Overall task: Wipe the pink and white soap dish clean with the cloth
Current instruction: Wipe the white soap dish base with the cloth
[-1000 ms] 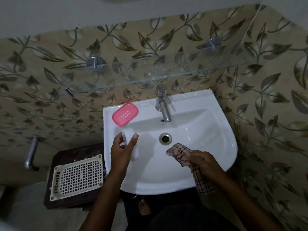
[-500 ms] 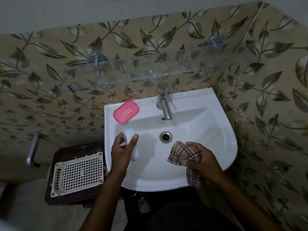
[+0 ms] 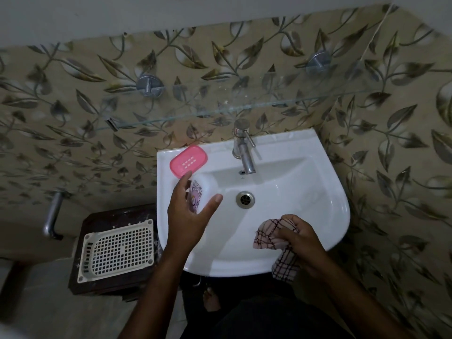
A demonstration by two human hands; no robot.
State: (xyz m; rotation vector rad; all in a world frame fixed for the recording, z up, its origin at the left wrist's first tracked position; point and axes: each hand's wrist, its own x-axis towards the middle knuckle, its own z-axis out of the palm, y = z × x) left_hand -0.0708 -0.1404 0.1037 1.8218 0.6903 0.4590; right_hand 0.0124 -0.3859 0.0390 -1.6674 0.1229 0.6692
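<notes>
Two hands over white ceramic basin: my left hand, fingers spread, cradles white oval soap-dish base, printed side up. Right hand bunches checked pink cloth, well apart from base. Pink slotted tray sits on rim just behind left fingertips.

Glossy white sink, shiny metal tap, checked woven cloth.

You have one white ceramic washbasin with one chrome tap and one round metal drain. One pink slotted plastic soap-dish tray, one white printed soap-dish base, one pink checked cloth, one cream perforated plastic basket, two hands.
</notes>
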